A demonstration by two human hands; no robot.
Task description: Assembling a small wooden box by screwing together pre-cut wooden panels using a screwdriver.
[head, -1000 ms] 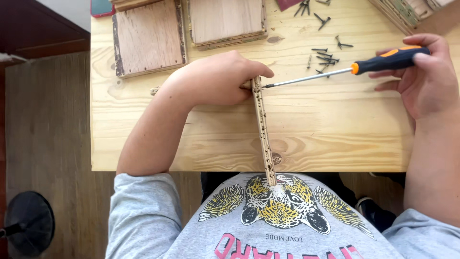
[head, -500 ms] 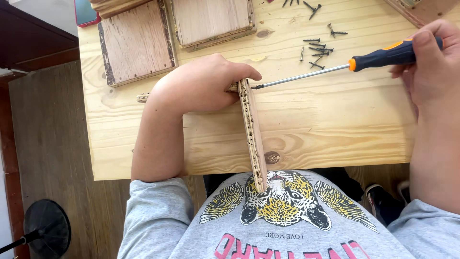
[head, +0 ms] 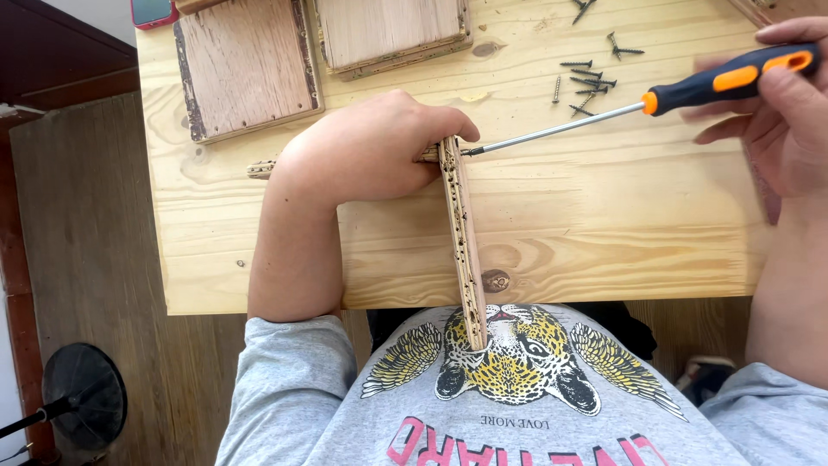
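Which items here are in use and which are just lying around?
In use:
- left hand, clamping the wooden strip
- right hand, holding the screwdriver, tip against the strip's side near its far end

Lying about:
- loose dark screws on the table
- two square wooden panels at the far edge
- red phone, top corner

The worktop is pale yellow pine with brown knots. The strip is tan, peppered with dark holes. The screwdriver has a black and orange handle and a silver shaft. The screws are black. The boards are brownish with dark edges.
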